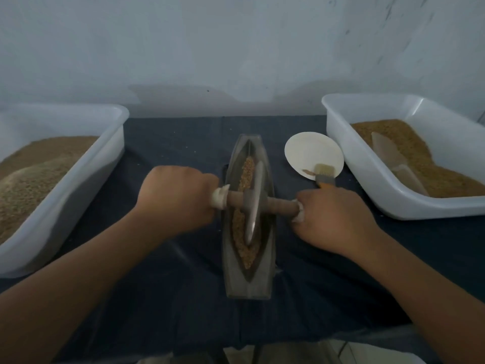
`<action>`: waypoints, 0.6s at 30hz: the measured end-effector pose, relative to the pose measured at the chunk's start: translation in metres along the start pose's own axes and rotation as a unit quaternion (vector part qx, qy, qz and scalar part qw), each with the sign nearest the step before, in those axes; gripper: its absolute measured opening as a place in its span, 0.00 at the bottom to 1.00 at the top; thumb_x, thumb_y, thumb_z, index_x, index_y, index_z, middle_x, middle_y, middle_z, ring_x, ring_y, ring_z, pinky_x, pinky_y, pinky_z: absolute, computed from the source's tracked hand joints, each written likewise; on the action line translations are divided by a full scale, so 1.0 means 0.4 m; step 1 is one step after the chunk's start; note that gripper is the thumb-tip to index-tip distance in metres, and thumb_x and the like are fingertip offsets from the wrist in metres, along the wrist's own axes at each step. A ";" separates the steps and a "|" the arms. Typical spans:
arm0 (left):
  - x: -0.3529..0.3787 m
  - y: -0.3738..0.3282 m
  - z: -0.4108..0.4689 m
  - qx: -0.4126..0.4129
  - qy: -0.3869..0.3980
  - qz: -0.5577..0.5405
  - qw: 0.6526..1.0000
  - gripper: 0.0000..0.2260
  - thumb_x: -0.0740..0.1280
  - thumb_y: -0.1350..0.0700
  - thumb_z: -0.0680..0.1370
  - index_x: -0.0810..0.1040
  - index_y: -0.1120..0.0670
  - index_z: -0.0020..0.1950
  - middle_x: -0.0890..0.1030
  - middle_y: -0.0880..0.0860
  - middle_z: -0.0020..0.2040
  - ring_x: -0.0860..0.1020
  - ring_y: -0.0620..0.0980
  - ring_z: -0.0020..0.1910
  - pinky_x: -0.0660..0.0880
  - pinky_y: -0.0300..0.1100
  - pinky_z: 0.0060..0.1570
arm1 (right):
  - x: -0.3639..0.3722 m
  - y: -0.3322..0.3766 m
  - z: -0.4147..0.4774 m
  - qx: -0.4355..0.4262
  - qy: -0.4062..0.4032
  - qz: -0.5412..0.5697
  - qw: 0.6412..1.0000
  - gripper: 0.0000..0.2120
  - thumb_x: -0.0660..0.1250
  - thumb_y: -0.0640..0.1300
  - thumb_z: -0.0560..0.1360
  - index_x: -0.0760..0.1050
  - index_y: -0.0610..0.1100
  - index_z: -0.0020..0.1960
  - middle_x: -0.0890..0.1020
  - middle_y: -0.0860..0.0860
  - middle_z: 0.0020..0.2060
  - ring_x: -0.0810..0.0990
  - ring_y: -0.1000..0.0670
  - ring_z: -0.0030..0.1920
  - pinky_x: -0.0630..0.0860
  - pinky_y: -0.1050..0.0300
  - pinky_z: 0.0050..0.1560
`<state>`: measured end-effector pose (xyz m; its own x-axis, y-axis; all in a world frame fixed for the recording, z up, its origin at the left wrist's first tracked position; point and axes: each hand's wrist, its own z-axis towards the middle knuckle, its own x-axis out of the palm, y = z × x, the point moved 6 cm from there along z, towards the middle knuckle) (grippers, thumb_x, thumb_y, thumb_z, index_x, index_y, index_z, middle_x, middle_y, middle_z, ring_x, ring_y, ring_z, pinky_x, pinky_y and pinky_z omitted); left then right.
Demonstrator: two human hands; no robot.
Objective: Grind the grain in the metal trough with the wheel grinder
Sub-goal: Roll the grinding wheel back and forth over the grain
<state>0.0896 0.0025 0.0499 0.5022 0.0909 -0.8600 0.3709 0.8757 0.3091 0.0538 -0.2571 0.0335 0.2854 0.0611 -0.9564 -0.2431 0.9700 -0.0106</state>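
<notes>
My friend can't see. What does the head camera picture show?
The left hand and right hand grip the wooden handles of a wheel grinder standing in a metal trough of grain on a dark cloth. A white left tub and right tub hold more grain; a brush lies partly on a small plate.

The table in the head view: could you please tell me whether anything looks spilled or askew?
Only small things: a few pale specks lie scattered on the dark cloth beyond the trough, and the brush lies half off the plate.

Tan grain (240, 222) lines metal trough (248, 287); wheel grinder (253, 203) seemingly upright.
</notes>
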 end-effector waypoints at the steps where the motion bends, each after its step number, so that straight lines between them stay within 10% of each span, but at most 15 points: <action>1: 0.020 0.006 0.014 -0.016 0.006 -0.001 1.000 0.22 0.72 0.44 0.67 0.58 0.46 0.31 0.62 0.44 0.24 0.61 0.50 0.21 0.53 0.35 0.29 | 0.003 0.000 0.027 -0.002 0.008 -0.007 1.000 0.16 0.60 0.60 0.74 0.66 0.54 0.32 0.68 0.56 0.25 0.65 0.56 0.24 0.61 0.61 0.24; 4: 0.084 0.035 0.105 -0.079 0.021 -0.012 0.997 0.16 0.63 0.41 0.74 0.65 0.48 0.31 0.68 0.45 0.27 0.65 0.50 0.24 0.60 0.38 0.29 | 0.005 -0.009 0.174 0.021 0.045 -0.011 0.999 0.14 0.63 0.55 0.78 0.71 0.52 0.36 0.77 0.54 0.32 0.77 0.50 0.32 0.77 0.51 0.35; 13: 0.074 0.041 0.040 -0.121 0.065 -0.067 0.988 0.13 0.64 0.42 0.75 0.70 0.47 0.33 0.73 0.45 0.29 0.73 0.49 0.27 0.69 0.41 0.30 | -0.024 0.018 0.170 0.003 0.059 -0.031 0.998 0.11 0.66 0.49 0.78 0.72 0.51 0.37 0.79 0.52 0.34 0.79 0.48 0.35 0.81 0.46 0.40; 18: 0.008 0.011 -0.098 -0.062 -0.007 -0.038 0.997 0.21 0.72 0.42 0.71 0.61 0.45 0.32 0.64 0.43 0.24 0.63 0.47 0.20 0.55 0.34 0.28 | -0.044 0.043 0.023 -0.077 -0.023 -0.051 0.996 0.18 0.71 0.53 0.69 0.62 0.53 0.32 0.64 0.56 0.23 0.62 0.54 0.22 0.54 0.62 0.26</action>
<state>0.0621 0.0252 0.0325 0.4876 0.0151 -0.8730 0.3104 0.9315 0.1895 0.0532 -0.2393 0.0527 0.3563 -0.0217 -0.9341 -0.3484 0.9245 -0.1544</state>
